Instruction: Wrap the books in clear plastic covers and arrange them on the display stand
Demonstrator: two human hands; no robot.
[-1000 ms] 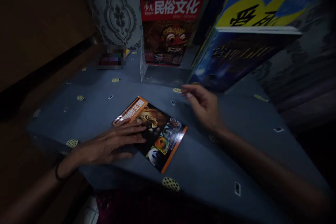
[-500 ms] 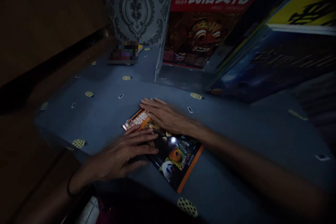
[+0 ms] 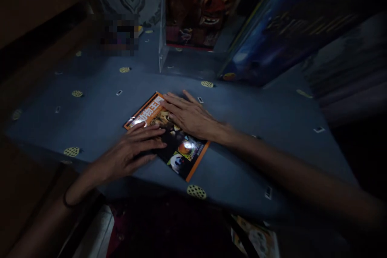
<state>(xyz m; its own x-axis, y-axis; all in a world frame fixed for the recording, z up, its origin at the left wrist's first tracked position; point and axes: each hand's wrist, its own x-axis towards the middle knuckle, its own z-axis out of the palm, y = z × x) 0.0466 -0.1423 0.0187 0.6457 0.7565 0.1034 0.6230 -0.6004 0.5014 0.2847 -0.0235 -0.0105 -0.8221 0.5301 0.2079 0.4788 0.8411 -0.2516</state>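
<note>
The book (image 3: 173, 141) lies under the left fingers (image 3: 151, 144) and right fingers (image 3: 175, 109).

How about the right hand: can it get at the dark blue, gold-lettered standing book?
Probably yes: the right hand rests on the glossy orange-and-black book, and only blue patterned tablecloth shows between that hand and the dark blue book.

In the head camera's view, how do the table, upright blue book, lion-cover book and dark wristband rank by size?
Largest to smallest, as they look:
1. Table
2. Blue book
3. Lion-cover book, partly covered
4. Wristband
</note>
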